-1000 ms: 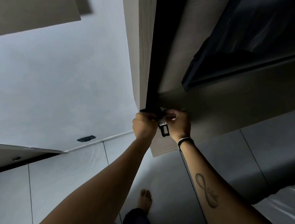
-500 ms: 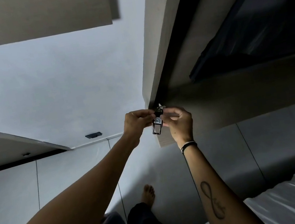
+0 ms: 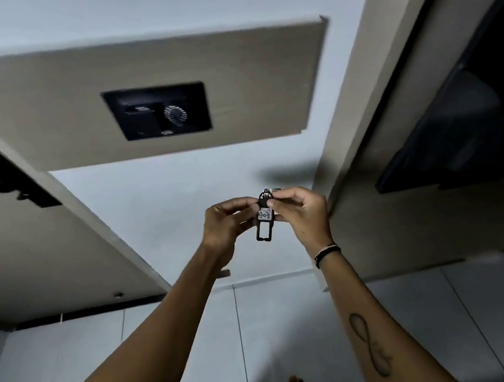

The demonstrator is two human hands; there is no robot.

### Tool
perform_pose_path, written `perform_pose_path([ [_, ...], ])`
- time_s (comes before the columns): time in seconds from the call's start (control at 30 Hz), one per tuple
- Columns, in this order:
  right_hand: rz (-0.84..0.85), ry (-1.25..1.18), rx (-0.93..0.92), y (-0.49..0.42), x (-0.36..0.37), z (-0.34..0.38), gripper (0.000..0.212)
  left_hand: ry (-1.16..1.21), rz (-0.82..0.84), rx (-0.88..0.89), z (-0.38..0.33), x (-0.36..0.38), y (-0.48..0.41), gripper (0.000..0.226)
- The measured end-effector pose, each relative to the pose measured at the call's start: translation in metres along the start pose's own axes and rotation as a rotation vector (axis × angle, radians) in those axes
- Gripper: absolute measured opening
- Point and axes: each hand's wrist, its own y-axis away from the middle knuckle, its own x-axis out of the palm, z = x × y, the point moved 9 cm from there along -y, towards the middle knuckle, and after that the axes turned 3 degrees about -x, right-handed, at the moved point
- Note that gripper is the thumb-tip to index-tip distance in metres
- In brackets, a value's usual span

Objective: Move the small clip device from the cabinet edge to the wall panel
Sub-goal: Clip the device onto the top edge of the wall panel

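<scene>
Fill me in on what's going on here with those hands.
A person holds a small black clip device up in front of them, pinched at its top between the left hand and the right hand. Its open loop hangs down below a small label. It is clear of the cabinet edge on the right. The wall panel with a dark recessed box lies ahead, not yet reached.

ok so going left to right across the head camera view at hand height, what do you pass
Left hand → clip device, pinched by both hands → right hand → cabinet edge.
</scene>
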Motion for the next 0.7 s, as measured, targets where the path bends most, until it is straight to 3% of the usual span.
perform_pose_path([
  [0.37, 0.155, -0.045, -0.195, -0.017, 0.139, 0.169, 0.018, 0.023, -0.119, 0.272, -0.186, -0.089, 0.05, 0.01],
  [0.7, 0.193, -0.12, -0.368, -0.036, 0.19, 0.306, 0.026, -0.014, -0.115, 0.498, -0.338, -0.095, 0.077, 0.01],
])
